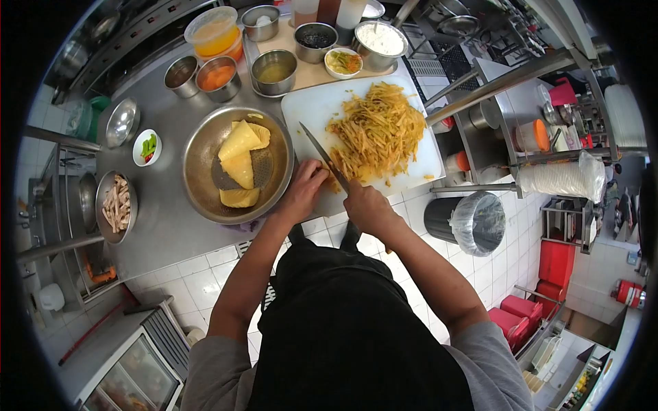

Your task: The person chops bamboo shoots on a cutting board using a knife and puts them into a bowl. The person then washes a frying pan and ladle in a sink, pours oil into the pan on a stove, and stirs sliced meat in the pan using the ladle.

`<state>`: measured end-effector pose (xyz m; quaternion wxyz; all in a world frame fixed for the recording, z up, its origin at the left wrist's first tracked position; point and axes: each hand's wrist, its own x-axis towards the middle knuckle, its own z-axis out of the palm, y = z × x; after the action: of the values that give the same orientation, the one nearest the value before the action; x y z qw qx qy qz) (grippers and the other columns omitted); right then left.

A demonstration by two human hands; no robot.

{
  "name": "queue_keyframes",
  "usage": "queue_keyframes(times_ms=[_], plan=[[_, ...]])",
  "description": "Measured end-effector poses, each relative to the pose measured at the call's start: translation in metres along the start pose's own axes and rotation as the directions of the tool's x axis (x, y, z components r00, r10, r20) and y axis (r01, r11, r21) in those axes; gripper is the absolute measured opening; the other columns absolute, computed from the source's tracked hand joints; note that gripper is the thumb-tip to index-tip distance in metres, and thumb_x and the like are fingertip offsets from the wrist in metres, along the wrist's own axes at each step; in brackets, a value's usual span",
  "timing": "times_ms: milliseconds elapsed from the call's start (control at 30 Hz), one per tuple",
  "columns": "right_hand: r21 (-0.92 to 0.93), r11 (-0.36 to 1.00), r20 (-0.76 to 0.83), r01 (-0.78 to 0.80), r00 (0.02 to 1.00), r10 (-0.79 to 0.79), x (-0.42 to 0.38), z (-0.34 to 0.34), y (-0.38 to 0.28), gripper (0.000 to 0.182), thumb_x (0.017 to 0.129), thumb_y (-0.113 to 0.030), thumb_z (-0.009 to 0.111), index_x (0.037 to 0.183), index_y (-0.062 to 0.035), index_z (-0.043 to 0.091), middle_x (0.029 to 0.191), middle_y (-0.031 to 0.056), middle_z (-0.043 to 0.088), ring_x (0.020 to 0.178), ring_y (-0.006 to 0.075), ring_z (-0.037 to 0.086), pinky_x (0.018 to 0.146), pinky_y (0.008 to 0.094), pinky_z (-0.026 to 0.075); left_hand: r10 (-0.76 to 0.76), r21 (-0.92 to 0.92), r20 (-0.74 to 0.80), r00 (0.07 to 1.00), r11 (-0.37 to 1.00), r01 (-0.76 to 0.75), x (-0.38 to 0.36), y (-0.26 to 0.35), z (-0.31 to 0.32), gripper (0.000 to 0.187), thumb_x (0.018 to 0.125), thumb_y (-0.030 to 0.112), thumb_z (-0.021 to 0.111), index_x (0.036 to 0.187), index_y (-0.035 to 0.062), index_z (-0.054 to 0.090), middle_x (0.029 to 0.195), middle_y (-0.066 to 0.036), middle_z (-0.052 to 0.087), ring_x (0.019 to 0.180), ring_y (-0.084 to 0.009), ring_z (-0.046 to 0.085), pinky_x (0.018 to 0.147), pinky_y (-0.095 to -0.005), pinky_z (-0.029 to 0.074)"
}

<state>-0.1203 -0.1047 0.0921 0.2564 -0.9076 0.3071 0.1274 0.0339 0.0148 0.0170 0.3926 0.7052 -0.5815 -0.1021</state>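
My right hand (368,207) is closed on the handle of a knife (324,154), whose blade points up and to the left over the white cutting board (301,109). Beside it my left hand (306,190) rests at the board's near left edge, fingers curled; what they hold, if anything, is hidden. A large heap of thin yellow-brown strips (384,127) covers the board's right part, with smaller bits close to the blade. Left of the board, a wide metal bowl (195,164) holds several pale yellow pieces (240,147).
Behind stand metal bowls with orange (218,77) and yellowish contents (275,72), and a bowl of white powder (381,40). At left are a small white bowl (147,147) and a bowl of pale strips (116,207). A lined bin (478,223) stands at right on the floor.
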Motion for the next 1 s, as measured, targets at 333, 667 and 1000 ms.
queue_keyframes(times_ms=[333,667,1000], plan=[[-0.022,0.998,-0.055,0.052,0.997,-0.053,0.002,0.006,0.009,0.026,0.089,-0.015,0.055,0.105,0.0044,0.049,0.076,0.0322,0.065,0.072,0.0501,0.067,0.067,0.0574,0.056,0.067,0.17,0.024,0.997,0.983,-0.07,0.005,-0.003,-0.001,0.03,0.076,-0.005,0.064,0.106,0.0025,0.062,0.108,-0.011,0.056,0.11,-0.0315,0.053,0.096,-0.0436,0.04],[-0.092,0.996,-0.004,0.021,1.0,-0.021,-0.009,-0.01,-0.002,0.023,0.088,-0.013,0.056,0.103,0.0038,0.05,0.076,0.0305,0.066,0.074,0.0484,0.069,0.069,0.0552,0.057,0.045,0.131,-0.099,0.994,0.991,-0.032,0.002,-0.009,0.013,0.034,0.073,-0.008,0.061,0.106,0.0041,0.062,0.105,-0.01,0.054,0.106,-0.0306,0.053,0.091,-0.0421,0.04],[-0.139,0.987,-0.048,0.078,0.995,-0.086,0.004,0.002,0.017,0.023,0.089,-0.015,0.057,0.102,0.0025,0.05,0.073,0.0294,0.066,0.069,0.0463,0.069,0.064,0.054,0.057,0.06,0.114,-0.084,0.995,0.992,-0.051,0.012,-0.005,0.011,0.033,0.073,-0.005,0.063,0.105,0.0033,0.062,0.105,-0.011,0.054,0.105,-0.0312,0.053,0.09,-0.0426,0.039]])
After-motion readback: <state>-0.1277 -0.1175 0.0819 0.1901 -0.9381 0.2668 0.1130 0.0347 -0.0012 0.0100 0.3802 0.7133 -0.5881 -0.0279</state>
